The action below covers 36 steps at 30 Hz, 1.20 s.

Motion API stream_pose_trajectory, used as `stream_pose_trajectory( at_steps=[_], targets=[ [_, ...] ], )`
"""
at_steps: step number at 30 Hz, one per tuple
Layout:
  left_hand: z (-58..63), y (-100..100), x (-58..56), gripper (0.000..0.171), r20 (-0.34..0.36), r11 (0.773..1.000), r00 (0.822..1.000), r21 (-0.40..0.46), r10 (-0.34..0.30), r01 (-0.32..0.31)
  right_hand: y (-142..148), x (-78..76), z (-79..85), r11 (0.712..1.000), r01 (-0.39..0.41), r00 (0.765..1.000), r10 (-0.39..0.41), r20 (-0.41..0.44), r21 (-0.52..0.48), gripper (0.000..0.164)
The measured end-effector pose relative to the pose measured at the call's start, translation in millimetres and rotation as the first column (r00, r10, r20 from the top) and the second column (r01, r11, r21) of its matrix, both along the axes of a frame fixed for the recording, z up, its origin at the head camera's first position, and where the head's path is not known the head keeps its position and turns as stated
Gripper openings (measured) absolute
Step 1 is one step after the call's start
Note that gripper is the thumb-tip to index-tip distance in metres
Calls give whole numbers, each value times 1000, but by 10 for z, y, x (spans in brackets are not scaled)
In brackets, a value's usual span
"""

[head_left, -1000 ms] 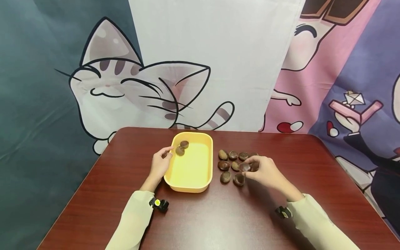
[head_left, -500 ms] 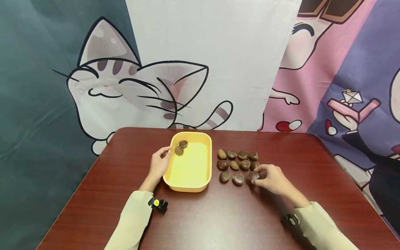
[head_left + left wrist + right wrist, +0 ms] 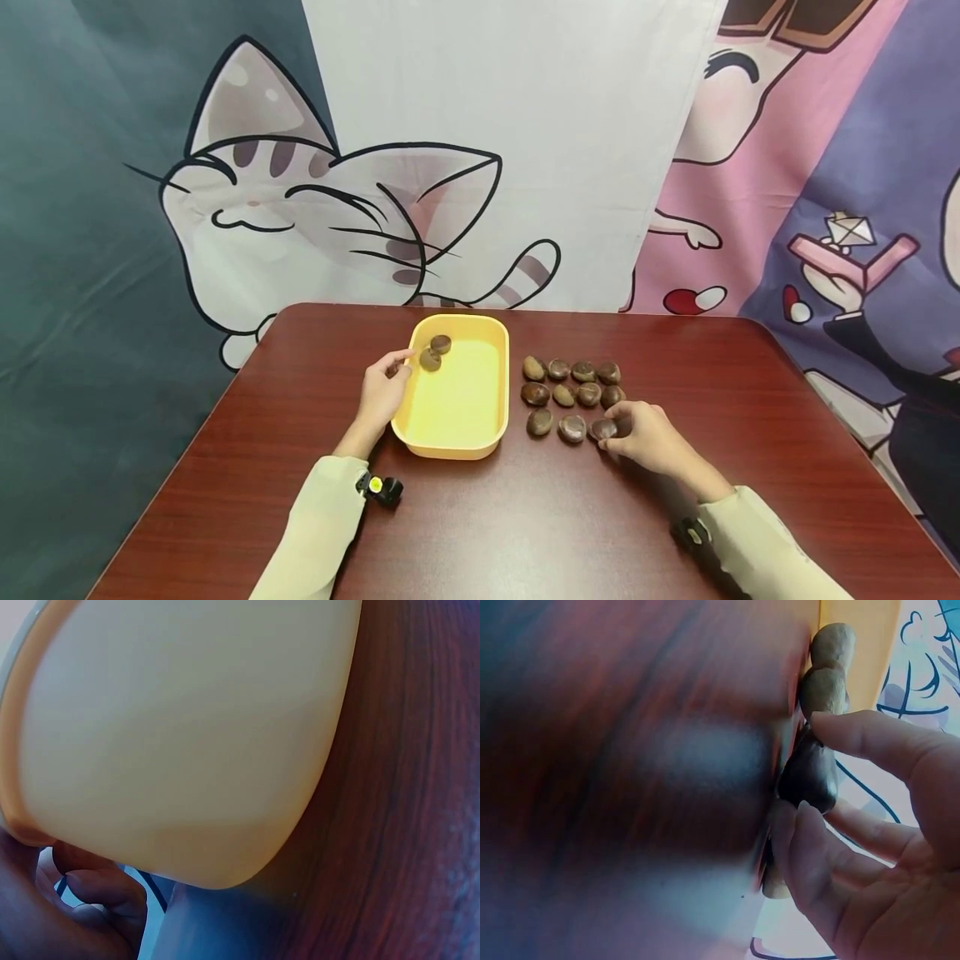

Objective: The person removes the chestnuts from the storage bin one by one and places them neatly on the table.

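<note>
My right hand (image 3: pixel 647 433) pinches a dark, glossy chestnut (image 3: pixel 603 429) between thumb and fingers, low at the table. It sits at the right end of the nearest row, beside another chestnut (image 3: pixel 572 428). In the right wrist view, the thumb and fingertips lie on either side of the held chestnut (image 3: pixel 810 778). My left hand (image 3: pixel 382 392) grips the left rim of a yellow plastic tray (image 3: pixel 452 454); its curled fingers (image 3: pixel 105 889) show by the tray wall in the left wrist view. Two chestnuts (image 3: pixel 431 359) lie in the tray's far left corner.
Several more chestnuts, such as one brown one (image 3: pixel 535 393), lie in rows right of the tray. All stand on a reddish-brown wooden table (image 3: pixel 495 525). A cartoon cat backdrop (image 3: pixel 300 225) hangs behind its far edge.
My right hand has moved from over the right side of the rows toward the near row, bringing the chestnut down and then slightly left beside its neighbour. The left hand stays at the tray.
</note>
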<state>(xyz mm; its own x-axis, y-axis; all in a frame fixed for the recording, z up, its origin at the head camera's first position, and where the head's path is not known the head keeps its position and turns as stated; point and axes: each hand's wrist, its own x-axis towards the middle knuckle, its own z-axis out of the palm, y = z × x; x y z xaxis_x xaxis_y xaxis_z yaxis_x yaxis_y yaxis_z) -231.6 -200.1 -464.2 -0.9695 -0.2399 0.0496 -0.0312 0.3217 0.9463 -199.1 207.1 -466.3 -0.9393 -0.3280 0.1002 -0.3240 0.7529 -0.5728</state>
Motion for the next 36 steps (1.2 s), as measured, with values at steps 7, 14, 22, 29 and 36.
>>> stream_pose_trajectory(
  at_steps=[7, 14, 22, 29, 36],
  targets=[
    [32, 4, 14, 33, 22, 1000, 1000, -10, -1, 1, -38, -7, 61, 998, 16, 1000, -16, 11, 67, 35],
    [47, 11, 6, 33, 23, 1000, 1000, -8, -9, 9, -195, -67, 349, 992, 92, 995, -95, 29, 87, 41],
    [19, 2, 9, 32, 18, 1000, 1000, -5, 5, -4, -717, -288, 627, 999, -19, 999, 18, -34, -44, 30],
    [-15, -4, 5, 32, 12, 1000, 1000, 0, 14, -14, -1292, -496, 805, 993, -94, 995, 92, -25, -67, 38],
    [9, 9, 11, 32, 12, 1000, 1000, 1, 2, -2, -1690, -723, 814, 987, -114, 991, 121, 51, -111, 42]
  ],
)
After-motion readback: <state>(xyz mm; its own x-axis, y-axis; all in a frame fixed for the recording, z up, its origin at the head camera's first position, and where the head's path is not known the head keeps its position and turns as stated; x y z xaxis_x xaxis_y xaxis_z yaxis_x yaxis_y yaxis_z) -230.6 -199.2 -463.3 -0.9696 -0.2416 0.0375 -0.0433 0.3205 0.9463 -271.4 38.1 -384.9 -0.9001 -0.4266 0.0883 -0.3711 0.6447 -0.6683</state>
